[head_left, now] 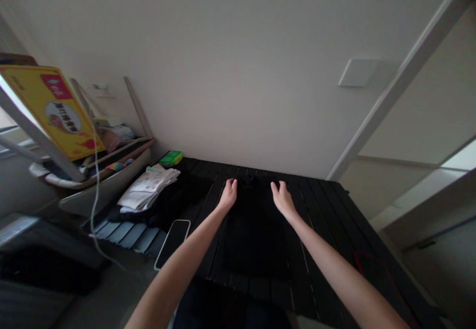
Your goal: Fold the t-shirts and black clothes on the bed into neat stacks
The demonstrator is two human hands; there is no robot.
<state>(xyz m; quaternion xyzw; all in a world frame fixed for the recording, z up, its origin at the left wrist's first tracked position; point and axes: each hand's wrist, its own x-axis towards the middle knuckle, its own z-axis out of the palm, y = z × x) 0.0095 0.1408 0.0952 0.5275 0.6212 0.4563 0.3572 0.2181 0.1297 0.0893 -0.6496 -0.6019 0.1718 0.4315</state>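
Nothing readable, folks! The yellow board at far left flashes a red label and round badge, characters blurred; same story on the folded papers.

1. A plain white wall rose behind the table, along its far edge.
2. A blank white wall plate sat on that wall, right of centre.
3. A white door frame ran slantwise beyond the table's right edge, with a paler space past it.
4. A grey floor showed beyond the table's left edge.
5. At far left, a window stood partly hidden behind a leaning yellow board.
6. The light was soft and even, dimmer low down.
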